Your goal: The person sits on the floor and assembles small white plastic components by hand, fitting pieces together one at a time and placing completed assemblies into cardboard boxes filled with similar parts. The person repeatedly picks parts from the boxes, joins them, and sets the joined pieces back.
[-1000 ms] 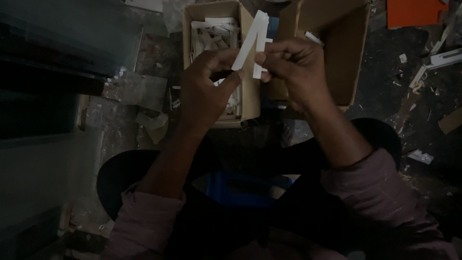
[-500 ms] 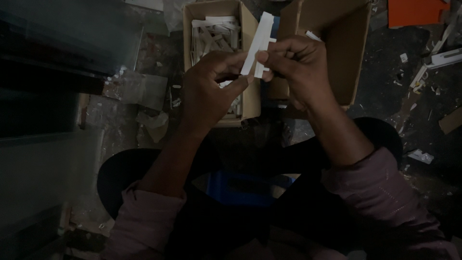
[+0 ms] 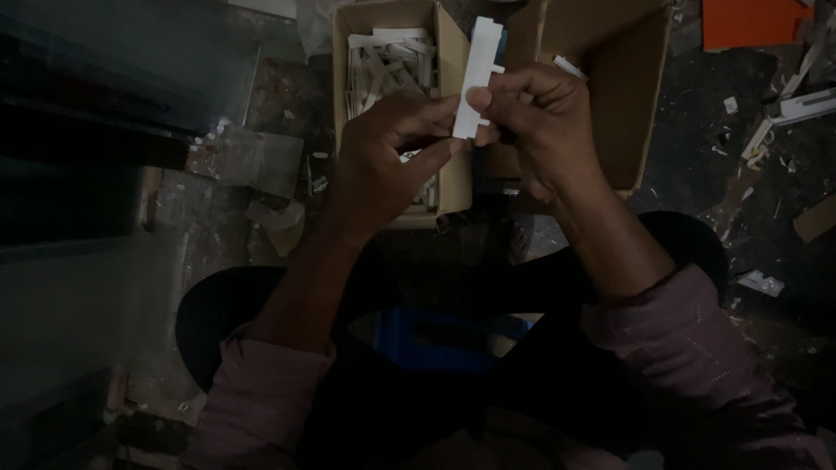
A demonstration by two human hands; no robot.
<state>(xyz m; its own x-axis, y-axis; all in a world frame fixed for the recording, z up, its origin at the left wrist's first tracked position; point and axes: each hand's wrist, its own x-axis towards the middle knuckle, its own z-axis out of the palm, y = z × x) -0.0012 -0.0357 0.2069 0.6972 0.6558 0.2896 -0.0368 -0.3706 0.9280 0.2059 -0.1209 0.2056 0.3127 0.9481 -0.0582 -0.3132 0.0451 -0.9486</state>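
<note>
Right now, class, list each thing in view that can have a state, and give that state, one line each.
White strip: upright, pinched at its lower end by both hands.
Left hand: fingers shut on the strip.
Right hand: fingers shut on the strip.
Left cardboard box: open, holding white pieces.
Right cardboard box: open.

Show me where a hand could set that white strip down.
Freest: inside the right cardboard box, mostly bare beyond the right hand. The left box is packed with white pieces. Floor by the orange sheet is scrap-littered. Both hands grip the white strip.
</note>
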